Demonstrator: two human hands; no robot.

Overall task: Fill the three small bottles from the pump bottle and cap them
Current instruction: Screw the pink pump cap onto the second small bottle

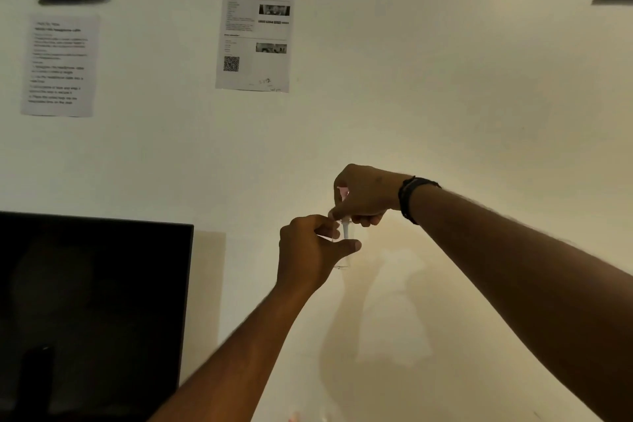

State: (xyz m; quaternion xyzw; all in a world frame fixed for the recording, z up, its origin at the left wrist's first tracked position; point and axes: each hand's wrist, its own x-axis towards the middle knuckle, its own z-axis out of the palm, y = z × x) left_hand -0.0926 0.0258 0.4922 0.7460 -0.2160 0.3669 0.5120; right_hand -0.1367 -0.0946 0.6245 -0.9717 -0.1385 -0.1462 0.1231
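Left hand (313, 250) pinches a small clear bottle (342, 259), held up w/ the wall behind. Right hand (363, 197) grips the pump (345, 228), nozzle at bottle mouth. Prob. filling step; can't tell fill level. Next: press steady, keep mouth aligned.

We see two bare forearms, no sleeves reaching into view. Around the right wrist sits a black band (409, 199), narrow and dark, seemingly doubled with a thin cord-like strand beside it. The left hand (308, 250) and its wrist wear nothing.
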